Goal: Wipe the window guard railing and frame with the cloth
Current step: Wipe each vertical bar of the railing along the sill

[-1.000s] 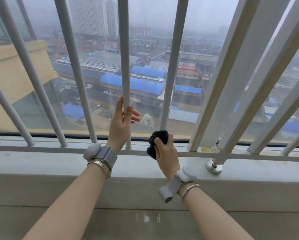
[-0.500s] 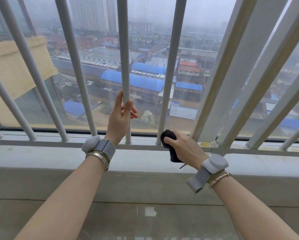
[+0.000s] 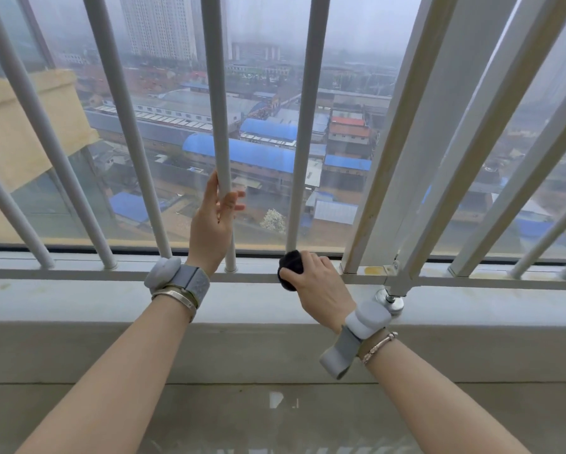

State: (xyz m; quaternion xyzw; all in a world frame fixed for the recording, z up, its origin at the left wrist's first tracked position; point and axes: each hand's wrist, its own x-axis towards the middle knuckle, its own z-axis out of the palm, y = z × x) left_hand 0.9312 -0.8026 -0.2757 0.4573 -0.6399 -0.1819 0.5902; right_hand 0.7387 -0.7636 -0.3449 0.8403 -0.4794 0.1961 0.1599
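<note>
A white window guard with round upright bars fills the view. My left hand (image 3: pixel 213 221) holds the middle bar (image 3: pixel 218 109) low down, thumb on one side and fingers curled behind it. My right hand (image 3: pixel 317 283) grips a bunched black cloth (image 3: pixel 290 268) and presses it against the foot of the neighbouring bar (image 3: pixel 303 142), where that bar meets the horizontal bottom rail (image 3: pixel 78 274). Most of the cloth is hidden under my fingers.
A thick square white post (image 3: pixel 416 152) slants up just right of my right hand, with a round metal foot (image 3: pixel 389 301) on the grey sill (image 3: pixel 78 299). More bars stand left and right. Window glass with a city view lies behind.
My right hand with the cloth has shifted right and turned, from the rail left of the bar to the bar's foot. My left hand has kept its hold on the middle bar.
</note>
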